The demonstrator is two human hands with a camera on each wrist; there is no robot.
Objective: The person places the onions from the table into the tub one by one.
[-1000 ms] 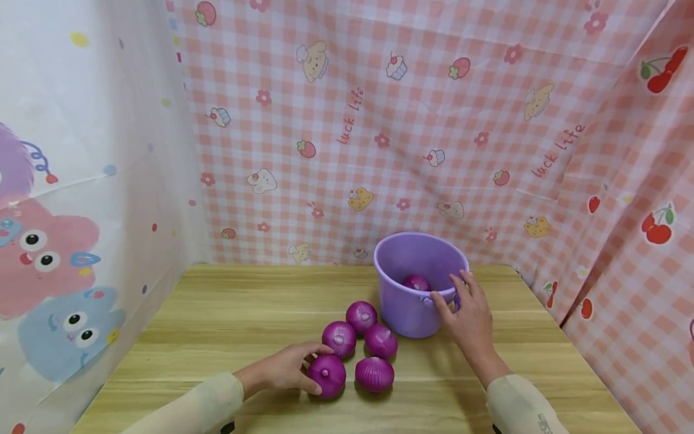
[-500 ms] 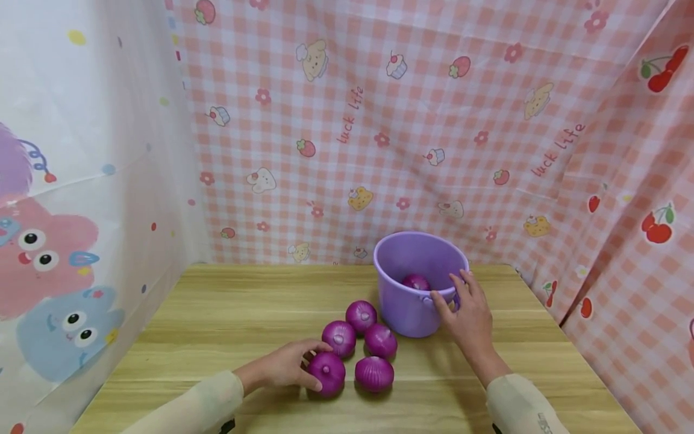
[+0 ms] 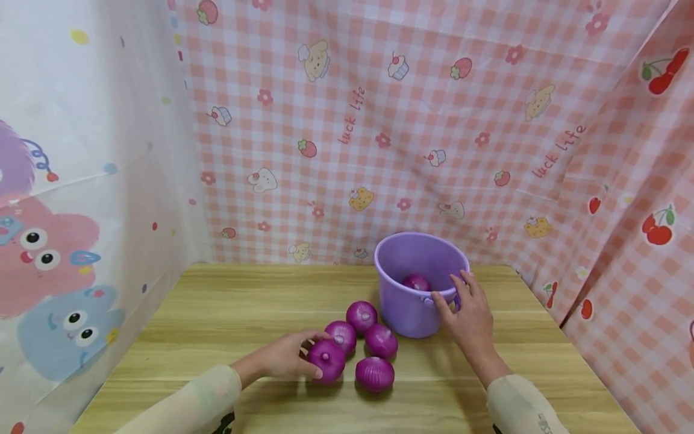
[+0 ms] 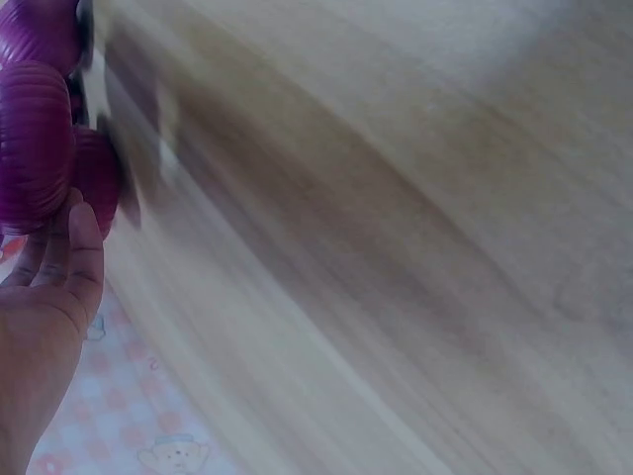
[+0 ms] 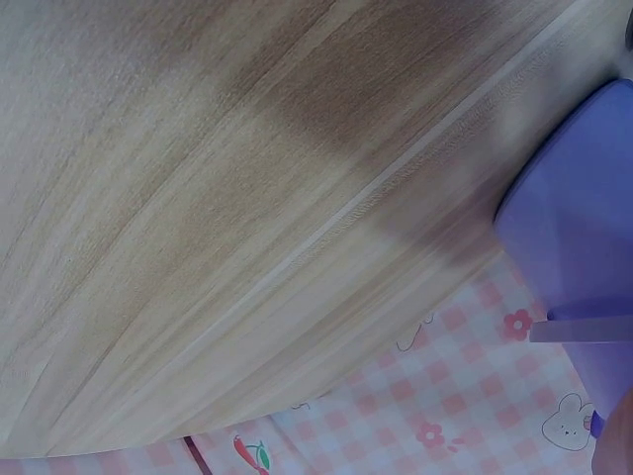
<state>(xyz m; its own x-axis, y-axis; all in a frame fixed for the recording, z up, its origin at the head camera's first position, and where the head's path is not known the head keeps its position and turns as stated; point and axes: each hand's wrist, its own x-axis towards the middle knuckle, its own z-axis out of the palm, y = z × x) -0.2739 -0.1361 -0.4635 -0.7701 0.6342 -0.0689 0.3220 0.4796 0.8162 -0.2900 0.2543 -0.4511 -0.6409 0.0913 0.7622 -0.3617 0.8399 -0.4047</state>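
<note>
In the head view my left hand (image 3: 287,357) grips a purple onion (image 3: 326,361) between thumb and fingers, a little above the table. The left wrist view shows this onion (image 4: 35,148) at its left edge, with the fingertips against it. Close behind it sit more purple onions: one partly hidden (image 3: 341,336), one at the back (image 3: 361,316), one to the right (image 3: 381,341) and one in front (image 3: 375,374). My right hand (image 3: 469,316) holds the near right rim of a purple bucket (image 3: 409,313). Inside the bucket lies another onion (image 3: 416,283).
The wooden table (image 3: 233,313) carries everything. A pink checked cloth (image 3: 325,229) hangs behind its back edge, and a white printed cloth (image 3: 146,181) hangs at the left. In the right wrist view the bucket (image 5: 584,198) fills the right edge.
My left hand has lifted its onion slightly off the table, so it now covers part of the onion behind. The right hand and the bucket have stayed in place.
</note>
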